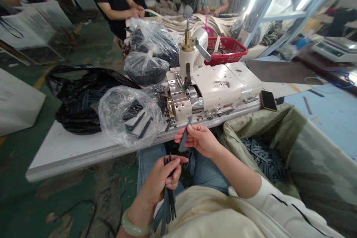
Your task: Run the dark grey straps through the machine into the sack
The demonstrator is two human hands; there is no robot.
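My left hand is closed round a bundle of dark thin strips that hangs down over my lap. My right hand pinches a single dark strip and holds it upright just in front of the cream-coloured machine on the white table. The strip's upper end is close to the machine's metal head. A pale green bangle sits on my left wrist.
A clear plastic bag of dark strips and a black bag lie left of the machine, with more tied bags behind. A red basket stands behind; a phone lies right. A large sack holds dark pieces. Two people work at the back.
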